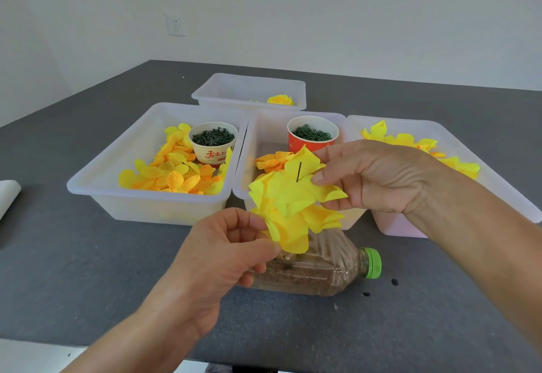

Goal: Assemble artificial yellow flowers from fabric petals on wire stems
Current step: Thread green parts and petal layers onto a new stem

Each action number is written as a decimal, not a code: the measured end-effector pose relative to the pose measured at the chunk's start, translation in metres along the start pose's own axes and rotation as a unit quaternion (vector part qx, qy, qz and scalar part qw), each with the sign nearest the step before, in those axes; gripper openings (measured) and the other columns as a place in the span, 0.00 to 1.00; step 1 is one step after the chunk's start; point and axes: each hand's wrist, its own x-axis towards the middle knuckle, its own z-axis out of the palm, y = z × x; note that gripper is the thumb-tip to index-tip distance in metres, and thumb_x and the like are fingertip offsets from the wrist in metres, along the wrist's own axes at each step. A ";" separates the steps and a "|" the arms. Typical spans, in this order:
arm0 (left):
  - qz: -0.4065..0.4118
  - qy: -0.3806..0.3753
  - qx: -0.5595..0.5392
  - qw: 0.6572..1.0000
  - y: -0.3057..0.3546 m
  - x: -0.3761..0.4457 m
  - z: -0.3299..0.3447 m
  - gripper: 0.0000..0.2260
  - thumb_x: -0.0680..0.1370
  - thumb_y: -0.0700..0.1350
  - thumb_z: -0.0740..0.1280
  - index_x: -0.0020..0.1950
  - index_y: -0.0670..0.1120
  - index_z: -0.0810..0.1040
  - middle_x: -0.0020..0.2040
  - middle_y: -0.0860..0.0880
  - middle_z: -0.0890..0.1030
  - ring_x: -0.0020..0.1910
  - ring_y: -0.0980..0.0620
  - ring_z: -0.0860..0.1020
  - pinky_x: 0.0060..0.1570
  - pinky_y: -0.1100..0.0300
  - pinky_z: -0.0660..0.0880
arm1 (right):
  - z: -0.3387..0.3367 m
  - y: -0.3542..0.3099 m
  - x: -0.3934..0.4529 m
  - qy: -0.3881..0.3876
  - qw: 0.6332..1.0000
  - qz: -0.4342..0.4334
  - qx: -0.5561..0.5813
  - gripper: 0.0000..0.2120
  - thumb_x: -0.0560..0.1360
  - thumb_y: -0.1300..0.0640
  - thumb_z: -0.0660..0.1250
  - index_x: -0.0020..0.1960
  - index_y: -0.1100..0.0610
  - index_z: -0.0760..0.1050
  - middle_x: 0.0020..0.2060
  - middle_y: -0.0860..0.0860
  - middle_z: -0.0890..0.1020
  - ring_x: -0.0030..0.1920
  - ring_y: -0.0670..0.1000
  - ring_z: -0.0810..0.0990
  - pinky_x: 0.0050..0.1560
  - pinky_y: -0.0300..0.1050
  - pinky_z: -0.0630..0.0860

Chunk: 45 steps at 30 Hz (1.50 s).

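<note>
- The flower (293, 199) was a loose stack of crinkled yellow petals, with a thin dark wire (299, 172) poking up through the top one.
- You held it between your hands, above a bottle (316, 270) lying on its side.
- Your left hand (223, 255) pinched the lowest petals from beneath.
- Your right hand (375, 179) pinched the upper petals by their edge.
- Beyond your left hand, a bin (96, 182) held loose petals and a cup (213, 143) of dark green bits.
- Behind the flower, a second bin (249, 149) held orange petals and a red cup (312, 133) of green rings.
- Under your right forearm, a third bin (510, 190) held yellow petals.
- The farthest bin (223, 88) held one flower.
</note>
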 end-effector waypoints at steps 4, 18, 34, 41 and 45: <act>0.023 0.003 0.018 1.000 -0.001 0.001 -0.001 0.15 0.61 0.34 0.75 0.46 0.41 0.78 0.31 0.47 0.80 0.25 0.54 0.74 0.22 0.65 0.67 | 0.000 0.002 0.000 0.006 1.000 0.007 0.023 0.12 0.71 0.71 0.62 0.43 0.57 0.79 0.36 0.50 0.84 0.33 0.46 0.82 0.36 0.40 0.79; 0.362 0.131 0.307 0.870 0.023 0.006 0.008 0.14 0.67 0.45 0.75 0.50 0.56 0.79 0.44 0.58 0.77 0.33 0.56 0.75 0.33 0.72 0.69 | 0.004 -0.001 -0.003 0.018 0.999 0.008 0.025 0.10 0.72 0.71 0.63 0.42 0.57 0.77 0.35 0.50 0.83 0.33 0.45 0.82 0.35 0.39 0.79; 0.332 0.126 0.183 0.917 0.016 0.021 0.019 0.05 0.71 0.46 0.70 0.37 0.54 0.79 0.30 0.58 0.79 0.28 0.59 0.73 0.29 0.71 0.69 | 0.008 0.071 -0.048 0.299 0.879 -0.264 -0.261 0.04 0.63 0.56 0.75 0.36 0.50 0.81 0.28 0.50 0.80 0.27 0.49 0.73 0.31 0.40 0.71; 0.303 0.115 0.158 0.933 0.014 0.021 0.013 0.06 0.70 0.44 0.72 0.40 0.56 0.81 0.33 0.59 0.81 0.31 0.59 0.76 0.32 0.68 0.73 | 0.016 0.078 -0.040 0.260 0.754 -0.374 -0.474 0.10 0.67 0.59 0.70 0.48 0.54 0.83 0.43 0.43 0.80 0.31 0.36 0.71 0.37 0.27 0.68; 0.289 0.123 0.162 0.935 0.012 0.019 0.008 0.04 0.68 0.49 0.72 0.42 0.54 0.82 0.36 0.55 0.82 0.34 0.55 0.77 0.33 0.62 0.76 | 0.017 0.076 -0.037 0.252 0.682 -0.400 -0.558 0.08 0.70 0.62 0.68 0.48 0.56 0.83 0.43 0.49 0.83 0.38 0.52 0.82 0.34 0.48 0.79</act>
